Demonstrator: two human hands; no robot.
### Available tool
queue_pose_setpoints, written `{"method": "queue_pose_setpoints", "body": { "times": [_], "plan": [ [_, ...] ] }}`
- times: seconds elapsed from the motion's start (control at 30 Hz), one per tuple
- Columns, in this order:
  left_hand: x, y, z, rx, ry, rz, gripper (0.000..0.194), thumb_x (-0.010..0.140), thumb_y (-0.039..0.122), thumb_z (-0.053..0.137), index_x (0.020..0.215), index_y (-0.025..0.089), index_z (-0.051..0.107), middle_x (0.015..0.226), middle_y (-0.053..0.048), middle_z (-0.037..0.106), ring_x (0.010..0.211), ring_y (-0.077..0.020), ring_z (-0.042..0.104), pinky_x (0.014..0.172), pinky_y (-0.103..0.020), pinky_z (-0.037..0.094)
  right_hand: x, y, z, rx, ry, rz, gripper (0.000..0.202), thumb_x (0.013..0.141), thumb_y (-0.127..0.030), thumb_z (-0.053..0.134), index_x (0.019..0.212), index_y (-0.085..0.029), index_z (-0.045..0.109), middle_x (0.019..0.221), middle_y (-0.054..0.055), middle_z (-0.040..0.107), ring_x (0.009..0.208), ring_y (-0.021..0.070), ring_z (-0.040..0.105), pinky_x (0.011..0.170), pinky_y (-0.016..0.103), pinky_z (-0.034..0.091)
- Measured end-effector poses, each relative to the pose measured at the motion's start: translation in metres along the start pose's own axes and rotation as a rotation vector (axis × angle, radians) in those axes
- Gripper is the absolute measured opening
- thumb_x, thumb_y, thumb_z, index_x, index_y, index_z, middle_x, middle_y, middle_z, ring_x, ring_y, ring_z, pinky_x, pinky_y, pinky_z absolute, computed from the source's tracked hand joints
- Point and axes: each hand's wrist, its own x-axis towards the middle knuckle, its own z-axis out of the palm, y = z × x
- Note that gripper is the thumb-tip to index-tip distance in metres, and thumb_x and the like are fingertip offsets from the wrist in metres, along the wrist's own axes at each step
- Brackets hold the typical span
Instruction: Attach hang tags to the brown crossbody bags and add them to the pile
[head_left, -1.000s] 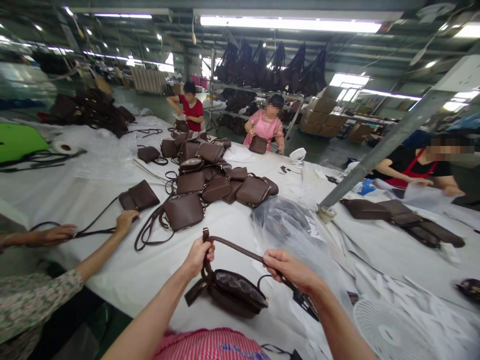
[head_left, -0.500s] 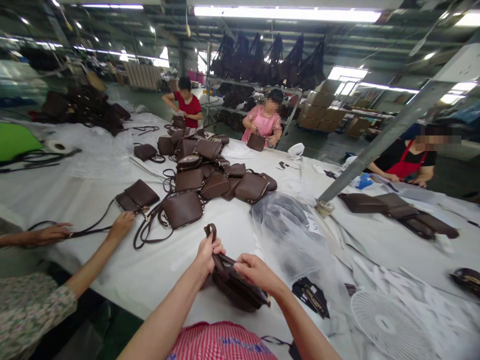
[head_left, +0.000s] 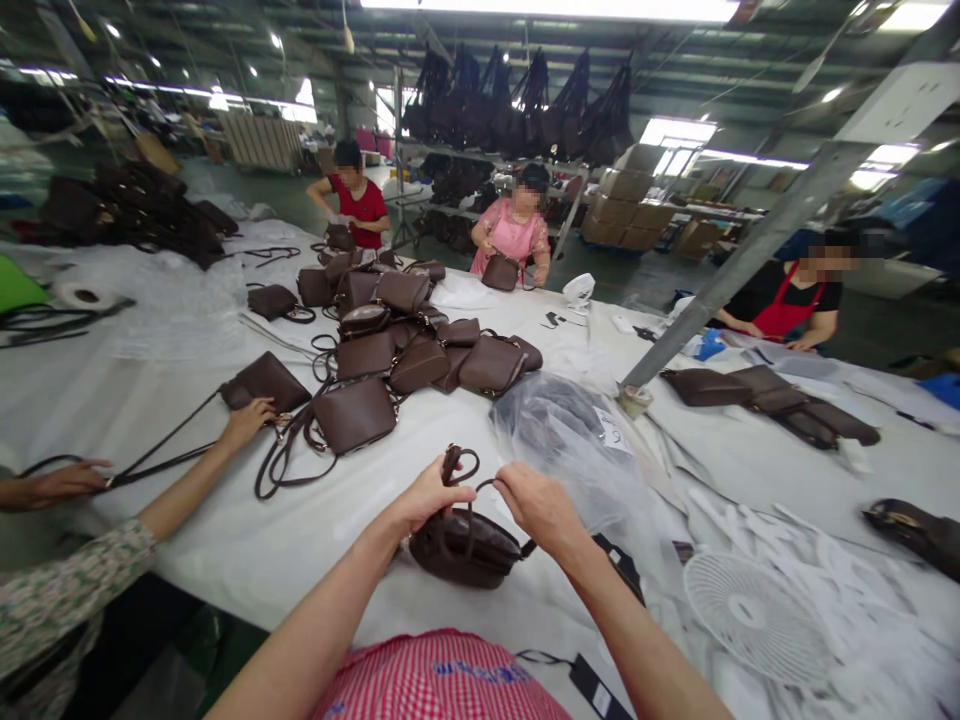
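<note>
A dark brown handbag (head_left: 469, 565) rests on the white-covered table right in front of me, its top facing up. My left hand (head_left: 435, 495) is closed around a gathered part of its strap (head_left: 451, 462) at the bag's upper left; a loop of the strap stands up there. With its fingers pinched, my right hand (head_left: 536, 505) grips another stretch of the strap above the bag's right end. Black tags (head_left: 621, 565) lie beside my right wrist, partly hidden by it.
Several brown bags (head_left: 356, 415) are heaped ahead. A clear plastic bag (head_left: 562, 440) with dark contents lies right of my hands, near a white fan (head_left: 757, 615) and a slanted metal post (head_left: 720, 290). At left, a co-worker's hand (head_left: 247, 425) touches a bag. Other people stand across the table.
My right hand has moved up and right, drawing a strap length off the bag. The bag has turned more level. The co-worker's bag at left has shifted, its flap side no longer showing.
</note>
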Motion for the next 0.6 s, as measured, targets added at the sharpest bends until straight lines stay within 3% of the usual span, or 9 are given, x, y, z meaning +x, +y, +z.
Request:
{"method": "queue_pose_setpoints", "body": {
  "times": [0.1, 0.23, 0.33, 0.4, 0.43, 0.53, 0.6],
  "plan": [
    [-0.001, -0.002, 0.012, 0.098, -0.080, -0.009, 0.052, 0.058, 0.022, 0.077, 0.102, 0.014, 0.052, 0.061, 0.008, 0.051, 0.040, -0.0040, 0.038, 0.037, -0.017, 0.026, 0.003, -0.002, 0.008, 0.002, 0.088, 0.006, 0.025, 0.098, -0.028, 0.038, 0.086, -0.018, 0.058, 0.081, 0.004, 0.062, 0.071, 0.0133, 0.056, 0.058, 0.023, 0.031],
    [0.000, -0.007, 0.009, 0.157, -0.119, -0.050, 0.016, 0.064, 0.022, 0.066, 0.073, 0.014, 0.056, 0.047, 0.009, 0.042, 0.037, -0.0056, 0.034, 0.038, -0.020, 0.023, -0.003, 0.010, 0.013, 0.006, 0.134, 0.018, 0.027, 0.098, -0.028, 0.036, 0.085, -0.018, 0.058, 0.079, 0.004, 0.061, 0.071, 0.0139, 0.057, 0.059, 0.023, 0.033],
    [0.002, -0.007, 0.004, 0.169, -0.123, -0.086, 0.015, 0.067, 0.025, 0.061, 0.061, 0.017, 0.050, 0.041, 0.009, 0.038, 0.038, -0.0068, 0.033, 0.040, -0.021, 0.024, -0.008, 0.021, 0.012, -0.025, 0.111, 0.074, 0.025, 0.097, -0.027, 0.038, 0.087, -0.018, 0.059, 0.080, 0.004, 0.062, 0.072, 0.0152, 0.058, 0.061, 0.024, 0.036],
    [0.002, -0.005, 0.003, 0.202, -0.165, -0.119, 0.014, 0.066, 0.026, 0.059, 0.060, 0.016, 0.052, 0.043, 0.007, 0.042, 0.040, -0.0076, 0.036, 0.041, -0.021, 0.026, -0.010, 0.023, 0.009, -0.048, 0.090, 0.092, 0.018, 0.095, -0.025, 0.044, 0.093, -0.018, 0.060, 0.088, 0.005, 0.064, 0.077, 0.0169, 0.060, 0.065, 0.025, 0.040],
    [0.002, -0.003, 0.004, 0.220, -0.216, -0.131, 0.013, 0.066, 0.026, 0.058, 0.060, 0.015, 0.055, 0.046, 0.005, 0.047, 0.043, -0.0083, 0.039, 0.043, -0.021, 0.029, -0.010, 0.021, 0.007, -0.063, 0.091, 0.070, 0.015, 0.092, -0.025, 0.049, 0.101, -0.018, 0.060, 0.098, 0.008, 0.065, 0.085, 0.0189, 0.061, 0.070, 0.027, 0.043],
    [0.003, 0.000, 0.010, 0.272, -0.437, -0.172, 0.017, 0.066, 0.026, 0.055, 0.060, 0.012, 0.061, 0.055, -0.002, 0.058, 0.051, -0.0112, 0.049, 0.050, -0.022, 0.036, -0.010, 0.004, 0.004, -0.125, 0.112, -0.150, 0.048, 0.085, -0.022, 0.059, 0.131, -0.019, 0.045, 0.135, 0.015, 0.049, 0.120, 0.0280, 0.048, 0.095, 0.041, 0.039],
    [0.005, 0.000, 0.014, 0.315, -0.519, -0.177, 0.016, 0.065, 0.026, 0.056, 0.056, 0.013, 0.058, 0.053, -0.002, 0.058, 0.051, -0.0128, 0.051, 0.051, -0.024, 0.038, -0.009, -0.010, 0.005, -0.146, 0.054, -0.325, 0.050, 0.089, -0.020, 0.053, 0.137, -0.022, 0.037, 0.137, 0.014, 0.047, 0.126, 0.0278, 0.043, 0.101, 0.045, 0.033]
  ]
}}
